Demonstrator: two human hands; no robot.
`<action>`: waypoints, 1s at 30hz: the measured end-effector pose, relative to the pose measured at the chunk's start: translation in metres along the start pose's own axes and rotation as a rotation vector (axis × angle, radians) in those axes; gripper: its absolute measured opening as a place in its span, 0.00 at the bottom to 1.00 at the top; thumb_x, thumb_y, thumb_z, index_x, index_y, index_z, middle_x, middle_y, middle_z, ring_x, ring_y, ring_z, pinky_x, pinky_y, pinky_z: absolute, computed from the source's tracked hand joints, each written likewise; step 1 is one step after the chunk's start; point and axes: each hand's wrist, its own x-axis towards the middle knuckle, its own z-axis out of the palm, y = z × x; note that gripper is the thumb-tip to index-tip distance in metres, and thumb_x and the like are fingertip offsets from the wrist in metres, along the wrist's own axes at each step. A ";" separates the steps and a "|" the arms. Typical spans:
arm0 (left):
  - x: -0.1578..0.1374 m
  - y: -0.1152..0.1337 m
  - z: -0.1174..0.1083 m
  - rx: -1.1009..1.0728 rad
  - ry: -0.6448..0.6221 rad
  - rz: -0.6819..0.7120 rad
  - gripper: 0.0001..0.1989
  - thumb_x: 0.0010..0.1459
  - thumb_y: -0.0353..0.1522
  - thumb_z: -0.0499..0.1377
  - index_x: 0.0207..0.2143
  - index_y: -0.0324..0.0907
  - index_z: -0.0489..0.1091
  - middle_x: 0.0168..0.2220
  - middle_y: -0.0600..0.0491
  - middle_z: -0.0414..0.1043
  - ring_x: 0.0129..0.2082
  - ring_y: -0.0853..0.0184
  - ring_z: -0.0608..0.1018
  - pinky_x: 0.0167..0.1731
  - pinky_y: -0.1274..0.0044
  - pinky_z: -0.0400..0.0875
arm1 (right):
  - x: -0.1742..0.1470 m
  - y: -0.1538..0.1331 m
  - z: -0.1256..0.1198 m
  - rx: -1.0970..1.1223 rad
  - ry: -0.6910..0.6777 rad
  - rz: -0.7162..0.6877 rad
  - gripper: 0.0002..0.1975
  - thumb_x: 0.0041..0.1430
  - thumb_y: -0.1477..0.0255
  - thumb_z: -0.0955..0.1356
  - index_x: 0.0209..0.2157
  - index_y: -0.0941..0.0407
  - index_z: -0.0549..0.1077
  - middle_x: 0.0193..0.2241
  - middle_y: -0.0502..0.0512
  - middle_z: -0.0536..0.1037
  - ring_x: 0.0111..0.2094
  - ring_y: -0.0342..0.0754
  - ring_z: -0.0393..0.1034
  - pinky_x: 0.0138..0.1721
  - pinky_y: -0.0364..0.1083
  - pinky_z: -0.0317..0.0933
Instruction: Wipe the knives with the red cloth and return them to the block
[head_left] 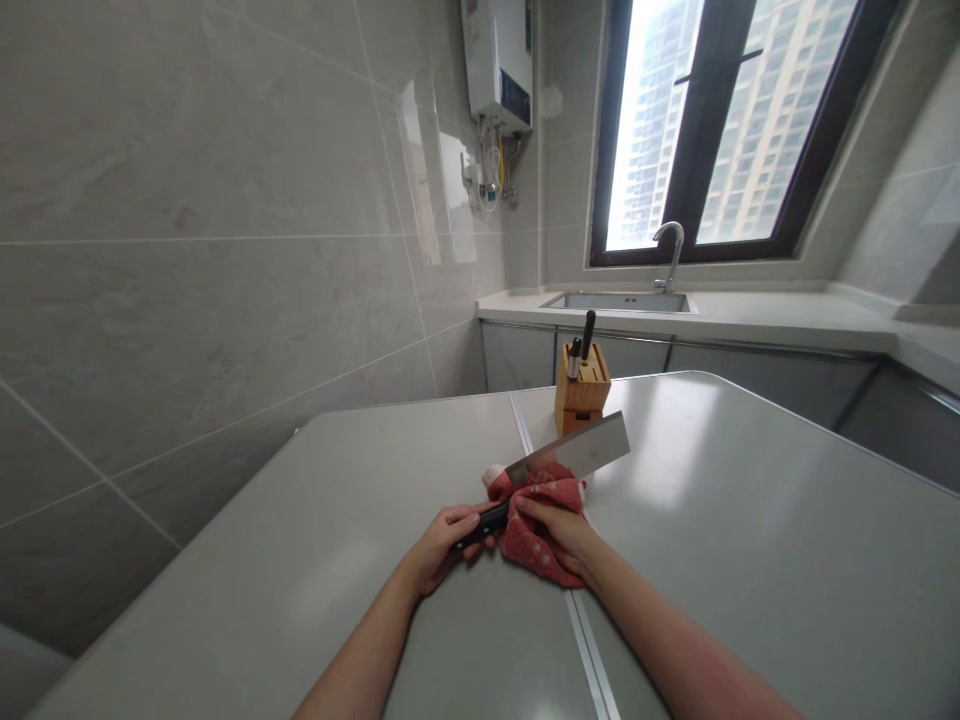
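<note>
A cleaver (592,447) with a broad shiny blade and a black riveted handle is held over the table, its blade pointing to the far right. My left hand (448,537) is wrapped round the handle. A red cloth with pale spots (534,553) is bunched against the handle end of the blade. My right hand (556,525) grips this cloth, thumb on top; its other fingers are hidden in the folds. Just behind the blade stands a wooden knife block (583,385) holding a black-handled knife (589,333) and another dark-handled tool (574,358).
The pale table (360,470) has a metal strip (587,650) running along its middle. Beyond it is a counter (772,308) with a sink (626,302) and a tap (675,250). A tiled wall (225,300) rises on the left; a water heater (499,65) hangs in the corner.
</note>
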 end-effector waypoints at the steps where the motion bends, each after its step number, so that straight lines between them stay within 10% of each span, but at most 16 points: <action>1: 0.000 0.000 0.000 -0.007 0.005 -0.003 0.25 0.55 0.41 0.63 0.52 0.34 0.73 0.28 0.47 0.73 0.19 0.76 0.61 0.21 0.80 0.49 | 0.000 0.000 0.001 0.003 0.008 0.001 0.13 0.40 0.67 0.78 0.29 0.58 0.79 0.27 0.57 0.82 0.31 0.50 0.77 0.39 0.45 0.70; 30: -0.001 0.000 -0.003 -0.174 0.107 0.030 0.25 0.55 0.41 0.62 0.50 0.33 0.74 0.28 0.45 0.75 0.18 0.76 0.61 0.21 0.79 0.47 | 0.007 -0.001 -0.008 -0.279 0.131 -0.189 0.15 0.39 0.62 0.79 0.30 0.53 0.80 0.34 0.57 0.83 0.40 0.54 0.76 0.46 0.48 0.68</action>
